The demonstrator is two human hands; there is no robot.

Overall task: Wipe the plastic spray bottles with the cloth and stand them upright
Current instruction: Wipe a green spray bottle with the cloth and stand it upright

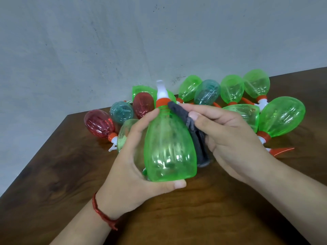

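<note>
Left hand [131, 167] grips green bottle [169, 147]; right hand [230, 138] presses grey cloth [198, 142] against it.

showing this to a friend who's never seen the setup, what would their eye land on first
First, the green spray bottle at centre, gripped by the left hand while the right hand presses a dark grey cloth against its shoulder. Next, the heap of green, red and teal bottles lying on their sides behind it, along the far edge of the brown wooden table by the grey wall.
</note>
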